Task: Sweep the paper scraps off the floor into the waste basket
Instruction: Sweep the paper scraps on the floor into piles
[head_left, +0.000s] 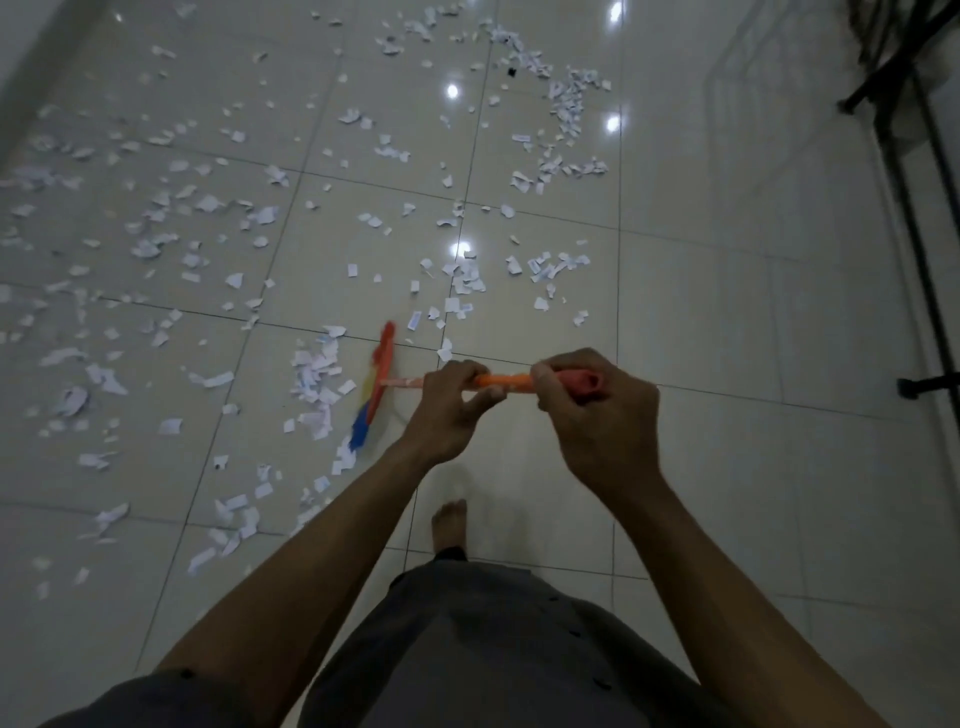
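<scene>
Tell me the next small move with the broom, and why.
Probably a short stroke pushing the broom head left into the small pile beside it: the left hand and right hand both grip the handle, and scraps lie scattered across the floor. No basket shows.

Room dim, cool grey cast. Overhead lamps mirrored as small white glare spots (452, 91) on glossy floor tiles (727, 322), mid to far. Left paper scraps (150, 249) blurred. Wide-angle bending at edges; far-right stand (915, 387) near-black.
</scene>
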